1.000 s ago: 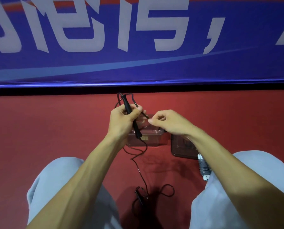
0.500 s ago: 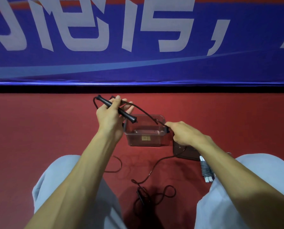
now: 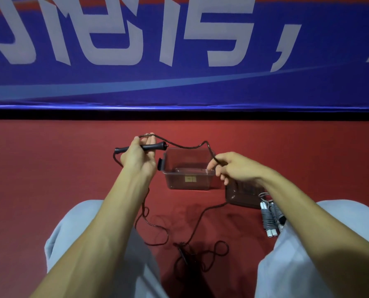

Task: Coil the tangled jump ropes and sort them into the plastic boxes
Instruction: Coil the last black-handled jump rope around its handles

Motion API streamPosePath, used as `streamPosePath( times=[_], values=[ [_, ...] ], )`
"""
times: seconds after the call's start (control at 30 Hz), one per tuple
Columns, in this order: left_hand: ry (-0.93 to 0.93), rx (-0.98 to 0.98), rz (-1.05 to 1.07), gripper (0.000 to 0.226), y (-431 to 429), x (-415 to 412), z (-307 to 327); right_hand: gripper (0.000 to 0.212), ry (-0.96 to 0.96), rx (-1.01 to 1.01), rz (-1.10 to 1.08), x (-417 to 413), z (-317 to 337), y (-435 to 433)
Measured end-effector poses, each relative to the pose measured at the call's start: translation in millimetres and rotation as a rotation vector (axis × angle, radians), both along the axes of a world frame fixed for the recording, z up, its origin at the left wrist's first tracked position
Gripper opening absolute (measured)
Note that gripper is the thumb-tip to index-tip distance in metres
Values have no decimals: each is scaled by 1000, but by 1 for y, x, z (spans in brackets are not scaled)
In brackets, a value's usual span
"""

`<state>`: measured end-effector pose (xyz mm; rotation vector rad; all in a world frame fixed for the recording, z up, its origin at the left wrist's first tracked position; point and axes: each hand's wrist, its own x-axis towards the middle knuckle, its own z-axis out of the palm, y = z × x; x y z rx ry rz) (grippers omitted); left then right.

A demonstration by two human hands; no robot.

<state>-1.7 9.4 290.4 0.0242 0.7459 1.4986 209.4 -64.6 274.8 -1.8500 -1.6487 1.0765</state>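
Closest to you, your two knees in pale trousers [image 3: 89, 222] frame a patch of red floor [image 3: 39, 168], where the slack of the black jump rope [image 3: 180, 146] lies in loose, uncoiled loops around its second handle [image 3: 182, 253]. Just beside your right knee sits a grey rope [image 3: 269, 220], already wound into a bundle with white handles. Beyond it a dark plastic box [image 3: 241, 197] rests on the floor, partly under your right wrist, and left of that stands a clear plastic box [image 3: 188, 179]. Above the boxes, your left hand [image 3: 138, 158] grips the rope's first handle [image 3: 155, 146], held roughly level. Your right hand [image 3: 237, 168] pinches the cord between thumb and fingers, with the rope sagging between both hands. A blue banner [image 3: 179, 82] with white lettering fills the far wall.
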Motion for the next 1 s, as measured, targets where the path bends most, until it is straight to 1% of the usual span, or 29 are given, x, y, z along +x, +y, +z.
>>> streamPosePath(
  times=[0.07,0.1,0.13,0.17,0.23,0.27,0.3,0.37,0.47,0.53,0.63,0.7,0.77,0.87,1.0],
  values=[
    [65,-2,-72,20,-1,6,-5,37,258,5,-58,-1,11,-4],
    [100,1,-128,18,-4,10,-7,33,347,-1,-74,0,16,-6],
    [159,6,-189,16,-6,15,-9,31,384,-9,-81,2,20,-7],
    [241,13,-246,15,-8,18,-11,28,356,-18,-84,4,24,-8],
    [456,62,-332,15,-12,26,-17,26,204,-39,-66,6,29,-12],
    [581,98,-366,15,-13,28,-19,24,171,-51,-57,7,30,-14],
    [700,133,-403,16,-16,30,-21,22,184,-59,-58,8,31,-15],
    [895,202,-508,15,-20,33,-25,19,288,-36,-78,9,35,-16],
    [1156,261,-739,9,-27,36,-32,19,484,29,-103,11,43,-16],
    [1278,296,-908,12,-31,39,-37,21,588,74,-123,12,48,-16],
    [1222,336,-1097,19,-43,43,-35,25,701,111,-186,14,53,-14],
    [1183,402,-1184,20,-47,44,-32,27,782,137,-246,15,54,-12],
    [1130,463,-1227,17,-49,42,-28,28,878,174,-315,17,54,-10],
    [1096,522,-1173,16,-49,41,-26,27,1041,233,-431,20,53,-7],
    [1048,555,-967,8,-54,43,-20,17,1243,286,-560,21,50,-4]
  ],
)
